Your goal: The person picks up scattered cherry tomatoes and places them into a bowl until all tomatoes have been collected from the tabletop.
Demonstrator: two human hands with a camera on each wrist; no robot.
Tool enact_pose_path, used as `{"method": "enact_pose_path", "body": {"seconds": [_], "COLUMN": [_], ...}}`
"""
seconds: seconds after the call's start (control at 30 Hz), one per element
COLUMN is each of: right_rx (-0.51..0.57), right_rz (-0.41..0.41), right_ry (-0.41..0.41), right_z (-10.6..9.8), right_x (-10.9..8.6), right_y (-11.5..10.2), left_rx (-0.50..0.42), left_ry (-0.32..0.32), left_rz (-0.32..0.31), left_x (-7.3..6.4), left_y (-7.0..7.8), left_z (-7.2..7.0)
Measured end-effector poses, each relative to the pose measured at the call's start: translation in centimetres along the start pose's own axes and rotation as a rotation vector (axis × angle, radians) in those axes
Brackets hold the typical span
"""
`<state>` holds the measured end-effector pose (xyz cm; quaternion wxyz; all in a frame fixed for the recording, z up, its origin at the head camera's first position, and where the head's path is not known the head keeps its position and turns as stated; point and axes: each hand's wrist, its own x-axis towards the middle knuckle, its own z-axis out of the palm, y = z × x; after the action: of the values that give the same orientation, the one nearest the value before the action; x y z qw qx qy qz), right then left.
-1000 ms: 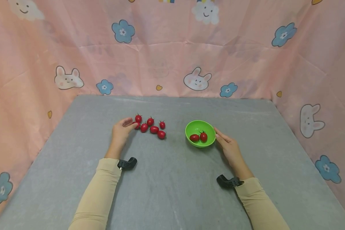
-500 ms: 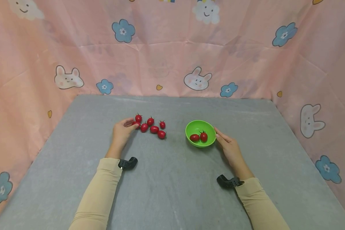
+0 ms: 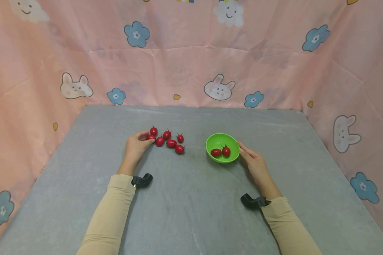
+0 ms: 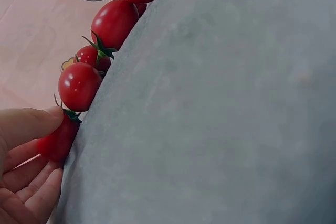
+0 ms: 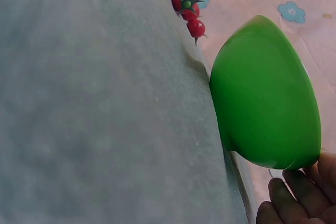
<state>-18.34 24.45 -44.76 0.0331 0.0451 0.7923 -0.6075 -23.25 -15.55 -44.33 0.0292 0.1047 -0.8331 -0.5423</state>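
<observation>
Several red cherry tomatoes (image 3: 170,143) lie in a cluster on the grey table (image 3: 191,212), left of centre. My left hand (image 3: 148,138) pinches the leftmost tomato (image 3: 150,137) between thumb and fingers. In the left wrist view the thumb lies on top of that tomato (image 4: 55,140), with the fingers (image 4: 31,192) under it. A green bowl (image 3: 217,137) sits to the right with two tomatoes (image 3: 215,152) inside. My right hand (image 3: 246,152) rests on the table with straight fingers at the bowl's right side. The right wrist view shows the bowl (image 5: 265,93) and my fingertips (image 5: 294,203) below it.
Pink cloth walls (image 3: 185,63) printed with bunnies and flowers enclose the table at the back and on both sides. Black wrist mounts (image 3: 142,180) (image 3: 253,201) sit by my cream sleeves. Bare grey surface stretches towards me and behind the tomatoes.
My left thumb and fingers have drawn in on the leftmost tomato, which has shifted slightly left. The right hand and the bowl have not moved.
</observation>
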Motion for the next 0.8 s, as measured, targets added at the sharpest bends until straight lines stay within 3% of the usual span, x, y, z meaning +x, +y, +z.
{"method": "enact_pose_path", "body": {"seconds": [0.8], "right_rx": [0.004], "right_rz": [-0.005], "right_ry": [-0.014], "right_z": [-0.04], "right_x": [-0.18], "right_y": [-0.22], "left_rx": [0.049], "left_ry": [-0.023], "left_rz": [-0.009], "left_x": [-0.32], "left_y": [0.17], "left_z": [-0.01]}}
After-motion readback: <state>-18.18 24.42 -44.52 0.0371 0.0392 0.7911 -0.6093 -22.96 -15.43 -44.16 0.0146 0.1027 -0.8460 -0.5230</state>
